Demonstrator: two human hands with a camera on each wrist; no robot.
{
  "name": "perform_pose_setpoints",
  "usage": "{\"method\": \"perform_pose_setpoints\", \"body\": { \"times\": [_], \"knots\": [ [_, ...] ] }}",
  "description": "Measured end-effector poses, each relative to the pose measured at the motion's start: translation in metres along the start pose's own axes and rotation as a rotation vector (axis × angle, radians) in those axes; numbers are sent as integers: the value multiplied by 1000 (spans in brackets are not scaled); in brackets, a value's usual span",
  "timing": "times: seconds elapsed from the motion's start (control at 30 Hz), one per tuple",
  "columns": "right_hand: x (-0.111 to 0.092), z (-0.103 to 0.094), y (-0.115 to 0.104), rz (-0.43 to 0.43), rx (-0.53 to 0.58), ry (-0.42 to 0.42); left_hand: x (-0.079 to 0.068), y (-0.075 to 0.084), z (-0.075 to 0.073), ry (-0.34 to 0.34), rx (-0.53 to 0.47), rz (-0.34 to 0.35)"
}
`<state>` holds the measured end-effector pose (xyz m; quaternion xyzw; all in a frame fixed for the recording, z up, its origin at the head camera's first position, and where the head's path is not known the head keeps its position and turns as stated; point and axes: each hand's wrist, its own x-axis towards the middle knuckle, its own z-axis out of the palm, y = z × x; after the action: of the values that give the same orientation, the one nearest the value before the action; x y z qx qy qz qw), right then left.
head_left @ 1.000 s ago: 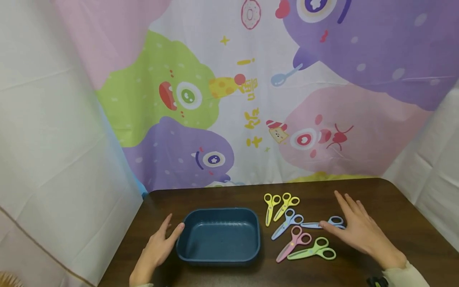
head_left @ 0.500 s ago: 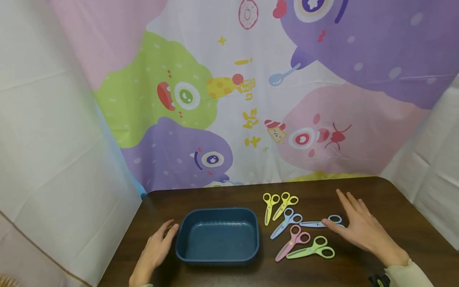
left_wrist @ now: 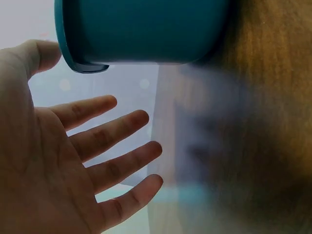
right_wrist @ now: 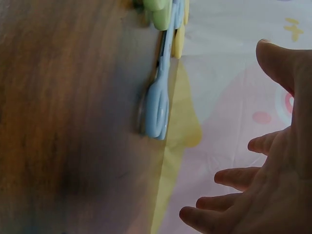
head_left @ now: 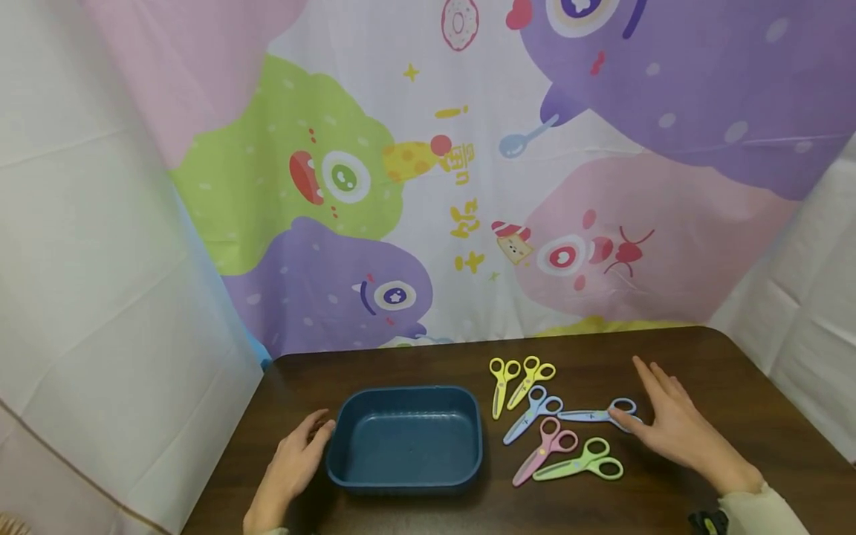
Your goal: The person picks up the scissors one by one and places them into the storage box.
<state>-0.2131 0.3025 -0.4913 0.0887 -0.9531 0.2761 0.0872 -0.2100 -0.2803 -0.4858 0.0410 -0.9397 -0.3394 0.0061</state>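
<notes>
My left hand (head_left: 291, 462) is beside the left wall of a dark teal plastic tub (head_left: 404, 446), its thumb tip right at the rim and its fingers spread in the left wrist view. Nothing lies in the tub. Over at the right, my right hand (head_left: 675, 423) is held above the table with straight fingers. Its thumb overlaps the handle of a blue pair of scissors (head_left: 583, 415) in the head view; the right wrist view shows the palm apart from those blue scissors (right_wrist: 158, 107). Neither hand holds anything.
Between tub and right hand lie more scissors: yellow scissors (head_left: 498, 394), a second yellow pair (head_left: 525, 386), another blue pair (head_left: 527, 422), pink scissors (head_left: 543, 455) and green scissors (head_left: 575, 467). A cartoon-printed cloth (head_left: 468, 297) hangs behind the dark wooden table (head_left: 414, 514).
My left thumb has dropped from over the tub's rim to beside its wall, and the fingers have lowered. The right hand has shifted slightly right. Tub and scissors stay put.
</notes>
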Motion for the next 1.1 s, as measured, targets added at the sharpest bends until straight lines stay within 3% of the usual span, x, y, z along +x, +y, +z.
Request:
{"method": "perform_pose_setpoints", "body": {
  "times": [0.4, 0.73, 1.1],
  "knots": [
    [2, 7, 9, -18, -33, -6, 4, -4, 3, 15, 4, 30],
    [3, 16, 21, -2, 29, -47, 7, 0, 7, 18, -8, 48],
    [4, 18, 25, -7, -12, -63, 10, -3, 14, 35, 6, 67]
  ]
}}
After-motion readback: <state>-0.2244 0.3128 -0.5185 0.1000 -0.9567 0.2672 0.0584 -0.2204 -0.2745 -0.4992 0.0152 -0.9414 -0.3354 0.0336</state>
